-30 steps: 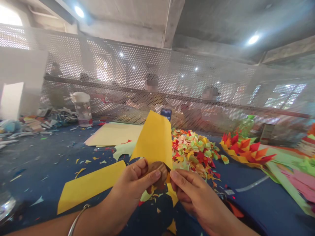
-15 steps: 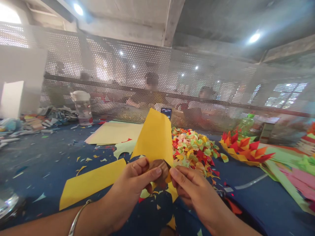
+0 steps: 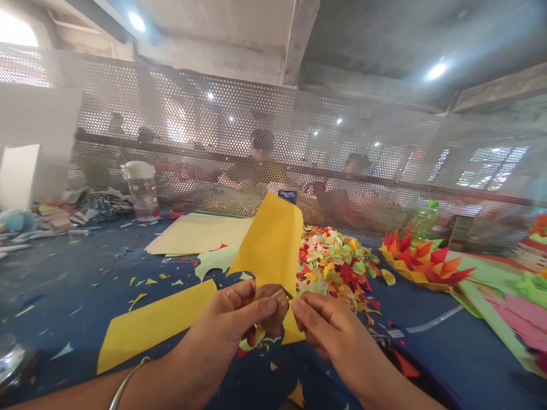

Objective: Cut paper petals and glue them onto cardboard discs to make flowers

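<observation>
A yellow paper sheet stands up in front of me, gripped at its lower edge by both hands. My left hand pinches it with thumb and fingers, and a small brown object shows between the fingers. My right hand pinches the same sheet from the right side. A metal bangle circles my left wrist. Below the hands lies a dark blue table cover strewn with paper scraps.
A long yellow paper strip lies to the left, a pale yellow sheet behind it. A heap of coloured paper cut-outs sits right of the sheet, folded red-orange shapes further right. A plastic jar stands at the perforated screen; people sit behind it.
The yellow sheet has shifted slightly right and down in my hands. Both hands keep their pinch and stay nearly where they were.
</observation>
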The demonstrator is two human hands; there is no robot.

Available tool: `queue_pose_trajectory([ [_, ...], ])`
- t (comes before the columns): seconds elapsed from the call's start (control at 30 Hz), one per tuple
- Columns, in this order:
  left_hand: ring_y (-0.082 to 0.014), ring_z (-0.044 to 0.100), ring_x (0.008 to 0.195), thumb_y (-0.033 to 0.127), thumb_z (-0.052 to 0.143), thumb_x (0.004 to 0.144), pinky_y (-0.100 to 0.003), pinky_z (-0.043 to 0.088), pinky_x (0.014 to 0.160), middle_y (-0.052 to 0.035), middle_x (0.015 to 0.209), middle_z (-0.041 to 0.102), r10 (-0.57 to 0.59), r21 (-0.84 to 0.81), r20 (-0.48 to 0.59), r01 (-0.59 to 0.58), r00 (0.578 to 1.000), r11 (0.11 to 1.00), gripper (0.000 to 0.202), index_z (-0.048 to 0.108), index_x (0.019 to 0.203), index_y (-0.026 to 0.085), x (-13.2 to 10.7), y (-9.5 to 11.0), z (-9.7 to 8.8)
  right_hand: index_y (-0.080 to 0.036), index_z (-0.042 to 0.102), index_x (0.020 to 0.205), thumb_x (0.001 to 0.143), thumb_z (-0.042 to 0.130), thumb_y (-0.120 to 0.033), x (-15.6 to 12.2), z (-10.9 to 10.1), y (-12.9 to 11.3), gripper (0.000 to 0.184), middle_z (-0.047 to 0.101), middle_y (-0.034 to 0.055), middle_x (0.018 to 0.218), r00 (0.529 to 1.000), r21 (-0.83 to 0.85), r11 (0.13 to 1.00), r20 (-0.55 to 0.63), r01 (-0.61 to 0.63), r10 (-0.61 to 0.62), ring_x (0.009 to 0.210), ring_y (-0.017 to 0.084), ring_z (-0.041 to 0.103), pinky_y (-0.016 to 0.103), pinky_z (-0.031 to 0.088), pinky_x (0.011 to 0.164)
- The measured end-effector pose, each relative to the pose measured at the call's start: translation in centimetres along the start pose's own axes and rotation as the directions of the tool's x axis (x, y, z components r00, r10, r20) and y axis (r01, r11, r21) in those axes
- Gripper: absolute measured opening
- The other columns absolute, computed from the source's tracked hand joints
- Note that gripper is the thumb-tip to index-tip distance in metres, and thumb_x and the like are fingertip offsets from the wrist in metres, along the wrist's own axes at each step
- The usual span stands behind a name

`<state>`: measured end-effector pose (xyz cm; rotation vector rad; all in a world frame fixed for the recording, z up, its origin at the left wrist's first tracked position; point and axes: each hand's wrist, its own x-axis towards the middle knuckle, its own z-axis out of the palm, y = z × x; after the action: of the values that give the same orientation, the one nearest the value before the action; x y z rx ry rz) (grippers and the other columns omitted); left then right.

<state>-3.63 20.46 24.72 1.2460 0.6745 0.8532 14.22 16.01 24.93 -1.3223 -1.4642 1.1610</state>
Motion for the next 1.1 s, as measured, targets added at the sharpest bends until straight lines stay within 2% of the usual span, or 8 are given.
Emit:
queue_pose_trajectory([
  [0.2, -0.0092, 0.047, 0.055, 0.037, 0.075, 0.071, -0.022, 0.031, 0.052, 0.0025, 0.063, 0.058, 0.048, -0.085, -0.003, -0.048, 0.999, 0.995, 0.032, 0.051, 0.074, 0.018, 0.44, 0.22, -0.04, -0.021, 0.04, 0.067, 0.09, 0.048, -0.062, 0.34, -0.37, 0.27, 0.048, 0.023, -0.0088, 0.056, 1.0, -0.08, 0.996, 0.009, 0.024, -0.024, 0.047, 0.008, 0.019, 0.023, 0.014, 0.04],
  [0.3, -0.0096, 0.049, 0.055, 0.035, 0.078, 0.067, -0.022, 0.03, 0.052, 0.0025, 0.061, 0.058, 0.076, -0.051, -0.033, -0.077, 0.997, 0.996, 0.033, 0.052, 0.076, 0.017, 0.63, 0.32, -0.21, -0.021, 0.04, 0.067, 0.091, 0.047, -0.06, 0.28, -0.54, 0.1, 0.046, 0.024, -0.0084, 0.057, 0.999, -0.084, 0.995, 0.019, 0.047, -0.046, 0.048, 0.008, 0.02, 0.024, 0.015, 0.04],
  [0.4, -0.0106, 0.05, 0.056, 0.037, 0.077, 0.067, -0.023, 0.027, 0.051, 0.0009, 0.061, 0.059, 0.052, 0.021, -0.069, -0.05, 0.996, 0.999, 0.032, 0.057, 0.081, 0.016, 0.6, 0.4, -0.5, -0.022, 0.039, 0.067, 0.092, 0.047, -0.059, 0.2, -0.6, -0.03, 0.045, 0.023, -0.0086, 0.056, 0.998, -0.077, 0.995, 0.033, 0.056, -0.054, 0.046, 0.008, 0.019, 0.024, 0.014, 0.04],
  [0.53, -0.0115, 0.046, 0.059, 0.038, 0.075, 0.068, -0.026, 0.03, 0.056, 0.0007, 0.064, 0.057, 0.027, 0.005, -0.079, -0.027, 0.997, 1.0, 0.029, 0.06, 0.078, 0.016, 0.38, 0.45, -0.61, -0.022, 0.037, 0.067, 0.093, 0.047, -0.058, 0.27, -0.58, 0.02, 0.045, 0.024, -0.0084, 0.057, 0.997, -0.074, 0.995, 0.04, 0.064, -0.061, 0.046, 0.008, 0.019, 0.025, 0.014, 0.04],
  [0.73, -0.0126, 0.044, 0.061, 0.04, 0.073, 0.071, -0.026, 0.026, 0.055, 0.0006, 0.065, 0.055, -0.006, -0.012, -0.052, 0.006, 0.999, 1.0, 0.026, 0.061, 0.075, 0.018, 0.29, 0.21, -0.3, -0.021, 0.039, 0.068, 0.092, 0.049, -0.057, 0.27, -0.45, 0.45, 0.045, 0.022, -0.0082, 0.059, 0.999, -0.007, 0.999, 0.016, 0.048, -0.048, 0.049, 0.009, 0.018, 0.025, 0.013, 0.041],
  [0.97, -0.013, 0.043, 0.063, 0.039, 0.072, 0.07, -0.026, 0.027, 0.057, 0.0, 0.069, 0.054, -0.004, 0.058, -0.09, 0.009, 0.996, 0.998, 0.024, 0.063, 0.075, 0.017, 0.43, 0.32, -0.24, -0.021, 0.038, 0.067, 0.092, 0.049, -0.058, 0.08, -0.35, 0.12, 0.046, 0.024, -0.0074, 0.062, 0.999, -0.014, 0.999, 0.017, 0.034, -0.034, 0.051, 0.008, 0.02, 0.024, 0.013, 0.041],
  [1.1, -0.0133, 0.041, 0.063, 0.038, 0.069, 0.073, -0.027, 0.027, 0.058, 0.0, 0.068, 0.052, 0.041, 0.065, -0.069, -0.036, 0.997, 0.997, 0.022, 0.062, 0.072, 0.017, 0.2, 0.57, -0.14, -0.021, 0.039, 0.067, 0.094, 0.048, -0.056, -0.04, -0.34, 0.16, 0.045, 0.023, -0.008, 0.06, 0.999, -0.016, 0.999, 0.021, 0.043, -0.043, 0.05, 0.008, 0.018, 0.025, 0.012, 0.042],
])
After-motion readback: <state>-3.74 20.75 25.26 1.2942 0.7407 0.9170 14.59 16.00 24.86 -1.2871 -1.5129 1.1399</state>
